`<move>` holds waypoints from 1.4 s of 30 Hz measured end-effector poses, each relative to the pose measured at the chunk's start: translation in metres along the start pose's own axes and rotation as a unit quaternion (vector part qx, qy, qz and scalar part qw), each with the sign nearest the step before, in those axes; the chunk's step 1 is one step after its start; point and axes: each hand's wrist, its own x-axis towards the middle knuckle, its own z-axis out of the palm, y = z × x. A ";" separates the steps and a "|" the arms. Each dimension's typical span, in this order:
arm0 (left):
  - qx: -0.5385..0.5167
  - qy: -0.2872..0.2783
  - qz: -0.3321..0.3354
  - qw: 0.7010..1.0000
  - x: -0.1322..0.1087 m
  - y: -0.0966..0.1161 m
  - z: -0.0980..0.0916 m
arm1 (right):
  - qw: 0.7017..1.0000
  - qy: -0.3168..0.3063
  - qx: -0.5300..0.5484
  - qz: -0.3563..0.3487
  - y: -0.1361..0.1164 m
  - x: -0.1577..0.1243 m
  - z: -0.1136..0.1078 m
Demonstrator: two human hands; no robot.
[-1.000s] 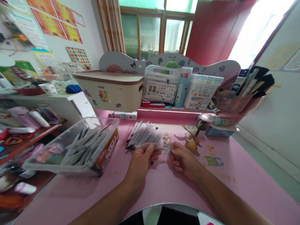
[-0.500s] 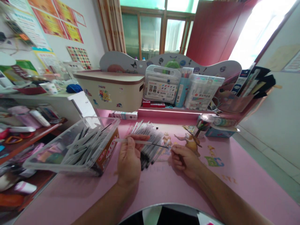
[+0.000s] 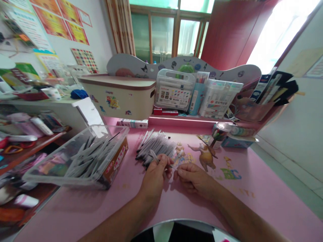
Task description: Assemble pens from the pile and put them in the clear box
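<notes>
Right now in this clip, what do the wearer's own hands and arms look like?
The left hand and right hand are ungloved. Both forearms are bare, with no sleeve, watch or bracelet in sight. Fine details are too small to tell.

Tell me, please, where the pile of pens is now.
In the head view, the pile lies on the pink desk, just beyond the left hand, right of the clear box.

On my screen now, a home's study corner, I'd say: pink cartoon-printed desk (image 3: 267,198), marker case (image 3: 174,92) on its shelf (image 3: 186,118), stickered bin (image 3: 119,102), curtain (image 3: 120,30) by the window (image 3: 163,38), posters (image 3: 51,18) on the wall (image 3: 99,37)!
</notes>
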 end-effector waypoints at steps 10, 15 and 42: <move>-0.148 -0.051 -0.360 0.920 -0.002 0.002 0.001 | 0.889 0.272 -0.213 -0.301 0.001 -0.002 0.009; -0.207 -0.071 -0.357 0.908 -0.006 -0.004 0.008 | 0.864 0.188 -0.344 -0.316 0.008 -0.009 0.023; -0.010 -0.003 -0.185 0.983 -0.040 0.097 -0.009 | 0.657 0.179 -0.701 -0.213 0.007 0.012 0.000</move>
